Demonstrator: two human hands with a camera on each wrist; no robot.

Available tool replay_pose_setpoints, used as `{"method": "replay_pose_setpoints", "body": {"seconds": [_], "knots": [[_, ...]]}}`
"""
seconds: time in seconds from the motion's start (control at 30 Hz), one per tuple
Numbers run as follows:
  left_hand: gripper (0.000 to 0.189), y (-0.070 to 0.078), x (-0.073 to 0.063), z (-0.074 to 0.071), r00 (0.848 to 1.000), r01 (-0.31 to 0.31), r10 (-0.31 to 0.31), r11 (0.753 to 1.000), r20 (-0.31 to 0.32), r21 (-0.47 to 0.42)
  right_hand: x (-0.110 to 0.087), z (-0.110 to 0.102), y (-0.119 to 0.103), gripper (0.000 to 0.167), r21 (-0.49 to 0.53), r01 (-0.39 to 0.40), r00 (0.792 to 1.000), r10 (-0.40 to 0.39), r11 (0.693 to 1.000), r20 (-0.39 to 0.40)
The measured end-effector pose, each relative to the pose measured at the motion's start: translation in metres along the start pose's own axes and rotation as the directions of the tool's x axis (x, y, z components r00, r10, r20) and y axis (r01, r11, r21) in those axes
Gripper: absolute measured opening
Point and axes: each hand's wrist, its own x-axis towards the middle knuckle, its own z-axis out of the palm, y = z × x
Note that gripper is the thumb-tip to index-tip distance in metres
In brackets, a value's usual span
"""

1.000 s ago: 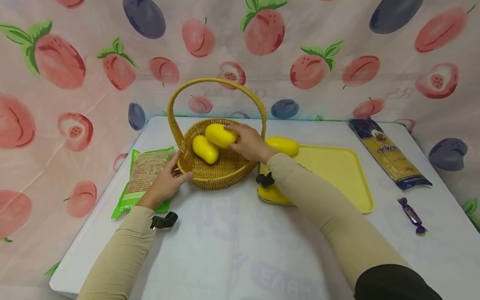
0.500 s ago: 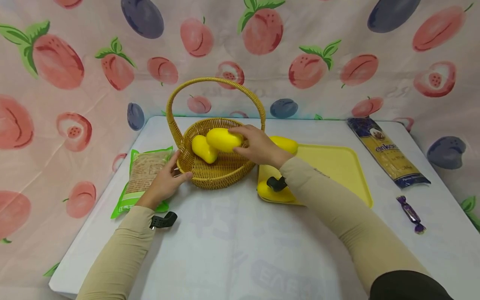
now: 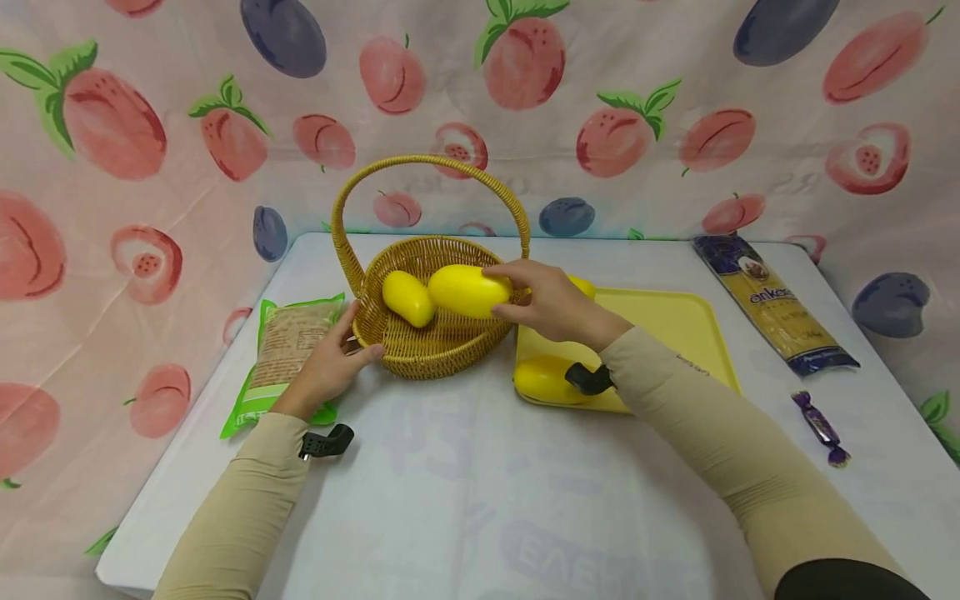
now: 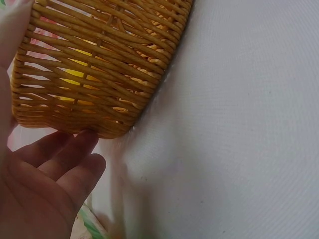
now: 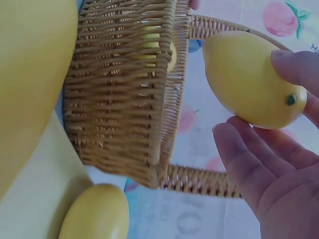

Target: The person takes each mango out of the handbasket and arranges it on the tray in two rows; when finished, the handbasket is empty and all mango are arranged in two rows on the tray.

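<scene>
My right hand (image 3: 551, 300) pinches a yellow mango (image 3: 468, 292) between thumb and fingers, above the right part of the wicker basket (image 3: 427, 367). In the right wrist view this mango (image 5: 249, 79) is raised above the rim, its green stem end towards the palm. Another mango (image 3: 407, 298) lies inside the basket at the left. My left hand (image 3: 330, 371) holds the basket's left side, thumb along the front and fingers round the outer wall. The left wrist view has fingertips of that hand (image 4: 55, 174) against the weave (image 4: 99, 59).
Right of the basket is a yellow tray (image 3: 660, 333), with a mango (image 3: 547, 379) at its near left corner and another (image 3: 583, 286), partly hidden, at its far left. A green-edged bag (image 3: 292, 350), a pasta packet (image 3: 776, 304) and a purple-wrapped candy (image 3: 821, 427) lie on the table.
My right hand has drawn the mango rightward and slightly nearer, away from the one at the basket's left. The left hand and basket stay in place.
</scene>
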Motion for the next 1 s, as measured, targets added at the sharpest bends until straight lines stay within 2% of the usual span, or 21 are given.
{"method": "replay_pose_setpoints", "body": {"seconds": [0.13,0.63,0.8,1.0], "knots": [[0.092,-0.001,0.000,0.000,1.000,-0.011,0.011,1.000,0.002,0.003,-0.013,-0.006,0.004,0.054,0.033,0.001,1.000,0.000,0.999,-0.018],[0.092,-0.002,0.001,-0.001,1.000,-0.008,0.008,1.000,-0.002,0.019,-0.064,-0.027,0.032,0.050,0.078,-0.071,0.990,0.080,0.994,-0.113],[0.092,-0.002,0.000,-0.001,1.000,-0.021,0.021,0.999,-0.003,0.025,-0.078,-0.037,0.039,0.051,0.109,-0.151,0.980,0.163,0.983,-0.117],[0.091,-0.002,0.000,0.000,1.000,-0.020,0.020,0.999,-0.001,0.029,-0.095,-0.051,0.052,0.055,0.124,-0.259,0.954,0.274,0.958,-0.124]]}}
